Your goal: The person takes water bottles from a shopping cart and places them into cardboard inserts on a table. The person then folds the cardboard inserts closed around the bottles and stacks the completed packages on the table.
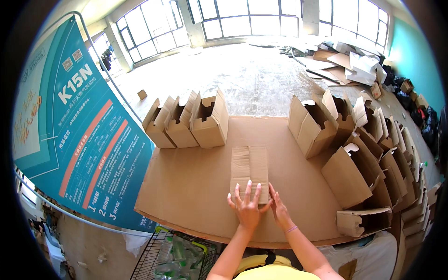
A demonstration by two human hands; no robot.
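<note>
A small brown cardboard box [249, 163] lies on the cardboard-topped table in front of me, its upper face closed with a seam running lengthwise. My left hand [247, 203] rests on the box's near end, fingers spread over the top face. Against the near right corner is my right hand [279, 206], its fingers stretched out along the side and its thumb side toward the left hand. The underside and part of the near end of the box are hidden by my hands.
Three upright open-topped boxes [186, 126] stand in a row at the far left. Many more open boxes [352, 175] crowd the right side. A teal banner [88, 126] on a metal frame stands left of the table [186, 186]. Below, a wire basket [154, 256] holds plastic bottles.
</note>
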